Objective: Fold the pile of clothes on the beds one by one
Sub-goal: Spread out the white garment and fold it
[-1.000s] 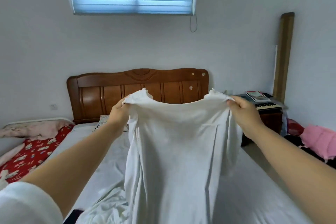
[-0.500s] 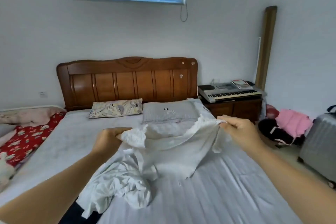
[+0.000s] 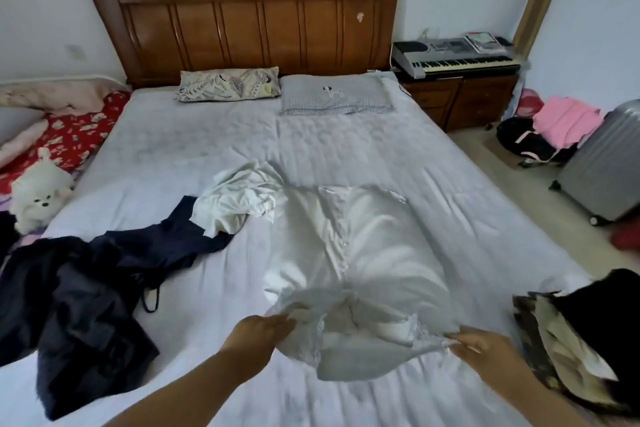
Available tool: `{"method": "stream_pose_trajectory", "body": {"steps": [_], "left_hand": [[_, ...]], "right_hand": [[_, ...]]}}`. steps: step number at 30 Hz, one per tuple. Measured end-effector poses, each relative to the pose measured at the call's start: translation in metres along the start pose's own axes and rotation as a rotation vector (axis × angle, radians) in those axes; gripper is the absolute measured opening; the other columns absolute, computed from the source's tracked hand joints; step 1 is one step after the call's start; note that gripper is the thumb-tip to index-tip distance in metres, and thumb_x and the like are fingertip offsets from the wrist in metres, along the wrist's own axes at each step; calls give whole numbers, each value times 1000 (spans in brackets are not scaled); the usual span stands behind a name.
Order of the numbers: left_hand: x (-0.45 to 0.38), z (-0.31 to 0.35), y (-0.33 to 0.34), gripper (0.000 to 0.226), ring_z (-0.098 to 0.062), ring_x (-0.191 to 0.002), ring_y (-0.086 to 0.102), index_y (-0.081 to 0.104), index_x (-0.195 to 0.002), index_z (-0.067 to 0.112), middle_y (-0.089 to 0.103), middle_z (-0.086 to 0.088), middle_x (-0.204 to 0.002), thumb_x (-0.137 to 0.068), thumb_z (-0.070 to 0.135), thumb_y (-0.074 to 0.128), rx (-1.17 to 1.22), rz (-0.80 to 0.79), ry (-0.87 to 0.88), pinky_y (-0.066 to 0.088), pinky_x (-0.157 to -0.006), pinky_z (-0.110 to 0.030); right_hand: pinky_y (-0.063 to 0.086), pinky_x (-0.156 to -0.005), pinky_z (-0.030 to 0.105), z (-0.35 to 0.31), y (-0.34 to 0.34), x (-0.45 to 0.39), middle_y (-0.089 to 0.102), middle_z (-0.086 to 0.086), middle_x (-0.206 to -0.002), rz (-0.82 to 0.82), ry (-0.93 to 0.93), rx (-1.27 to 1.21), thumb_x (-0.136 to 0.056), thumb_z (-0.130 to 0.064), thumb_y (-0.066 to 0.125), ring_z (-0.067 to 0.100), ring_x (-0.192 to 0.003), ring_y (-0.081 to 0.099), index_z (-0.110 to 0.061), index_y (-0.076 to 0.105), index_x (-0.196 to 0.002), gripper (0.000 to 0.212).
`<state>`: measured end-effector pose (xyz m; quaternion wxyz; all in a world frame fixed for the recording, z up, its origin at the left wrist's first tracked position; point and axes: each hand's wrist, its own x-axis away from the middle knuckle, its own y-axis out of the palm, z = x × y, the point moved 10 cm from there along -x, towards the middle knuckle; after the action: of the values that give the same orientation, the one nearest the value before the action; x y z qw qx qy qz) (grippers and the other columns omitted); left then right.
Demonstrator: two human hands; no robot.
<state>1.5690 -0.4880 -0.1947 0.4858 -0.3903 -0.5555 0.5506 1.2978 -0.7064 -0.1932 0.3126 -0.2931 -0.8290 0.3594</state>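
A white shirt (image 3: pixel 360 253) lies spread lengthwise on the pale grey bed (image 3: pixel 180 156), its far end flat and its near end bunched and lifted a little. My left hand (image 3: pixel 258 333) pinches the near left corner of the shirt. My right hand (image 3: pixel 485 350) pinches the near right corner. A crumpled white garment (image 3: pixel 239 201) sits just left of the shirt's far end. A heap of dark navy clothes (image 3: pixel 86 295) covers the bed's left side. A folded stack of dark and patterned clothes (image 3: pixel 581 340) lies at the bed's right edge.
Two pillows (image 3: pixel 228 84) lie below the wooden headboard (image 3: pixel 242 14). A white plush toy (image 3: pixel 38 191) sits at the left beside a red floral blanket (image 3: pixel 69 135). A keyboard (image 3: pixel 453 57) on a cabinet, a pink and black pile (image 3: pixel 554 128) and a grey suitcase (image 3: pixel 602 170) stand at the right.
The white shirt, held up in the air a second ago, has been swung down and laid across the bed. Both hands came down toward me with it. My view tilted downward.
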Motion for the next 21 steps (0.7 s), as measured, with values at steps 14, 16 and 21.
{"method": "stream_pose_trajectory", "body": {"steps": [14,16,21], "left_hand": [[173,54,200,31,-14,-119,55,54,-127,39,55,15,-133,-98,38,42,319,-193,-445,41,-90,-25],[186,63,215,33,-14,-117,56,57,-126,35,57,14,-132,-96,44,46,346,-180,-462,41,-90,-24],[196,73,233,35,-7,-114,57,60,-121,33,59,16,-128,-94,50,48,423,-171,-472,40,-91,-22]], "right_hand": [[36,-101,21,124,166,158,55,8,-135,-165,184,9,-89,-21,65,16,-124,53,-17,67,-116,27],[39,-94,21,129,175,171,59,3,-130,-154,197,8,-88,-26,65,15,-115,57,-17,63,-122,35],[43,-90,24,111,199,174,64,-1,-121,-159,156,14,-87,-30,65,14,-108,59,-15,63,-121,36]]}}
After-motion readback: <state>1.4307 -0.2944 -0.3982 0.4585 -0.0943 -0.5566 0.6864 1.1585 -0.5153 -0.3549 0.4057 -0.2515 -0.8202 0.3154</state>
